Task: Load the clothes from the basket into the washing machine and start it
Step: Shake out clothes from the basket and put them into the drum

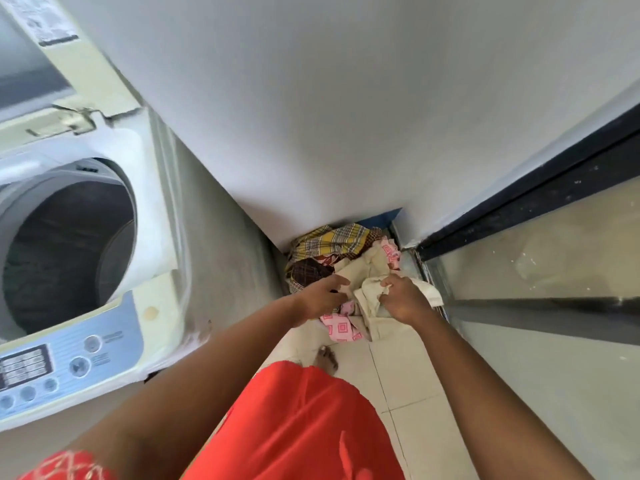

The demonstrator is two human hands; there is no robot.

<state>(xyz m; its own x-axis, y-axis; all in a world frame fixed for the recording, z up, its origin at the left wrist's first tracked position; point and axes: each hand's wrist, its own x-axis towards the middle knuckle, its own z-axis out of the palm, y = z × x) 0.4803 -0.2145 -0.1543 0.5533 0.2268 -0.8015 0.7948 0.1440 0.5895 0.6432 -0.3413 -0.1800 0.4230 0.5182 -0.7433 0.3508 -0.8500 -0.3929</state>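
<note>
In the head view, the task is judged to be at its very beginning: the washing machine [86,237] stands with its lid raised and its drum [69,251] appears dark and bare of clothes, though the bottom cannot be fully seen, while the whole heap of clothes [346,268] is seen piled on the floor in the corner, well apart from the drum. The basket itself cannot be made out beneath the heap. Everything is therefore taken to be left: lifting the garments, carrying them across to the drum, closing the lid and pressing a button on the control panel [69,365]. Both arms are stretched forward and down over the heap. The right hand [403,299] is closed on a cream cloth [372,289], a fold of which is bunched at its fingers. The left hand [320,296] is held just beside that grip, fingers spread and loosely bent, reaching towards the cream cloth with nothing pinched in it. A pink patterned cloth [341,329] lies just below and between the two hands; a yellow checked cloth [332,240] lies beyond the grip, against the wall. A red garment [301,427] is worn by the person.
</note>
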